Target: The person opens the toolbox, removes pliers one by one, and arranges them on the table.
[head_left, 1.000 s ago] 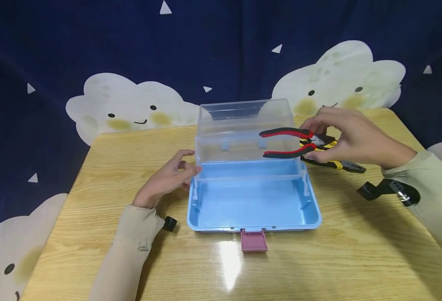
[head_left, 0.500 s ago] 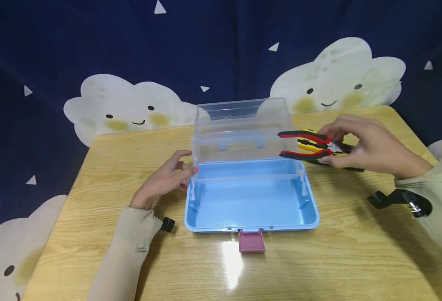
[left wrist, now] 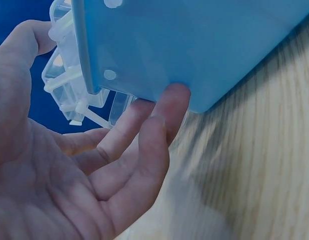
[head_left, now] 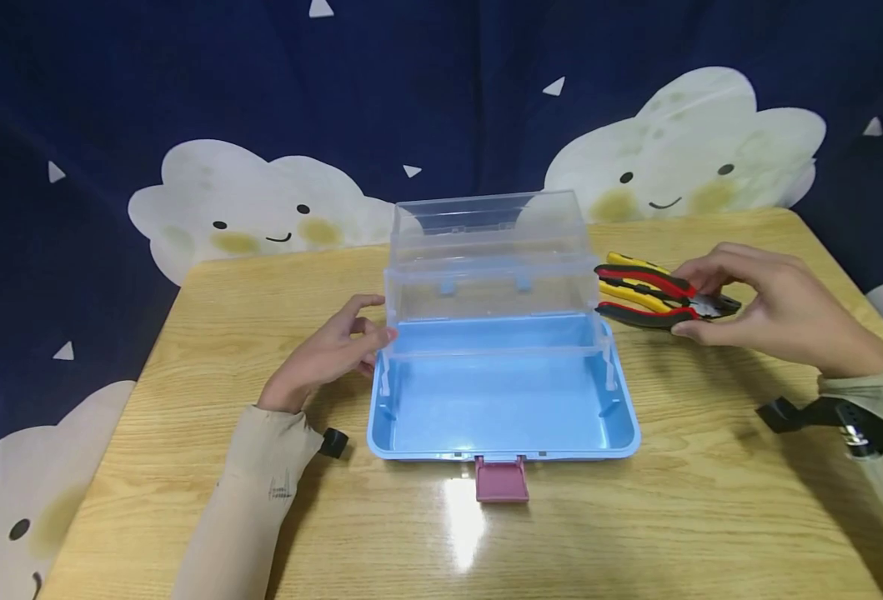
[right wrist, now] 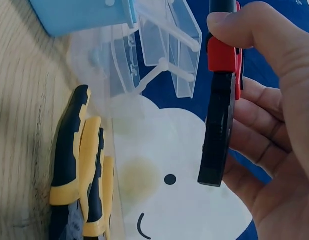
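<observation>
A light-blue toolbox point(head_left: 501, 400) stands open on the table, its clear trays and lid point(head_left: 486, 250) folded up behind the base. My left hand point(head_left: 321, 354) grips the toolbox's left side. The left wrist view shows the thumb by the clear tray and fingertips point(left wrist: 175, 97) against the blue outer wall. With my right hand point(head_left: 782, 308) I pinch red-and-black pliers point(head_left: 636, 317) near their pivot, handles towards the toolbox. Behind and below these lie yellow-and-black pliers point(head_left: 629, 262); the right wrist view shows more than one yellow-and-black handle point(right wrist: 69, 145) on the table.
A pink latch point(head_left: 501, 482) hangs down at the toolbox's front. The wooden table point(head_left: 246, 333) extends around the toolbox. Behind its far edge hangs a dark-blue cloth point(head_left: 471, 92) with cloud pictures.
My right hand has carried the red-and-black pliers right and a little down, from beside the clear trays to over the yellow-and-black pliers. My left hand stays at the toolbox.
</observation>
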`<action>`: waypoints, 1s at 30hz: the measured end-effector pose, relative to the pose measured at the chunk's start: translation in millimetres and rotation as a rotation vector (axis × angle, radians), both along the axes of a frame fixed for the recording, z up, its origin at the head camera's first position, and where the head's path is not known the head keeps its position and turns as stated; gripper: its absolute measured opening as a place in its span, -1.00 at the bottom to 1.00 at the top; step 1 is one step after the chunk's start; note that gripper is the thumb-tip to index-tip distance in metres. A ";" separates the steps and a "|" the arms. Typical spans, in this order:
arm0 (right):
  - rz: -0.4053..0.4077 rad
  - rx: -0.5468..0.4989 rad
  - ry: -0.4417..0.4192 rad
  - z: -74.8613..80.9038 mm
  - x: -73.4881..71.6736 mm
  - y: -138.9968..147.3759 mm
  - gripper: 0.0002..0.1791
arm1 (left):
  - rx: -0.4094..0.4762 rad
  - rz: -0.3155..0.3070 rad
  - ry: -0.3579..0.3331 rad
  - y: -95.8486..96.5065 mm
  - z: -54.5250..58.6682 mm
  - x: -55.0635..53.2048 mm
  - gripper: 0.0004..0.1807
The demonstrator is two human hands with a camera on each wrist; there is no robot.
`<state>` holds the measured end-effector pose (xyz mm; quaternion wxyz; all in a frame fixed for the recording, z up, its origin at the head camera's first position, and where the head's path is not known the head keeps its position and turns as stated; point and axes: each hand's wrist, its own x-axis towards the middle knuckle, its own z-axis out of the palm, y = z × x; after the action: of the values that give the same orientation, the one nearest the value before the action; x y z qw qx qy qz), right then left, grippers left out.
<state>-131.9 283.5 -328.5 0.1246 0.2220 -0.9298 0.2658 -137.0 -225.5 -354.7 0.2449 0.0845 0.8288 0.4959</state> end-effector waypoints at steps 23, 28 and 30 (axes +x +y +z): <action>-0.026 0.027 0.000 -15.0 3.3 21.2 -0.29 | -0.026 0.034 -0.022 1.1 -1.1 -0.9 -0.19; -0.023 0.042 0.006 -19.2 0.2 25.9 -0.30 | -0.033 0.032 -0.023 1.5 -0.1 -0.3 -0.20; -0.044 0.046 -0.022 -21.7 -1.2 28.2 -0.31 | -0.032 0.032 -0.026 2.0 0.3 -0.2 -0.19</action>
<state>-133.0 311.7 -350.2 0.1151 0.2012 -0.9417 0.2439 -137.2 -223.5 -354.4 0.2490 0.0607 0.8347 0.4874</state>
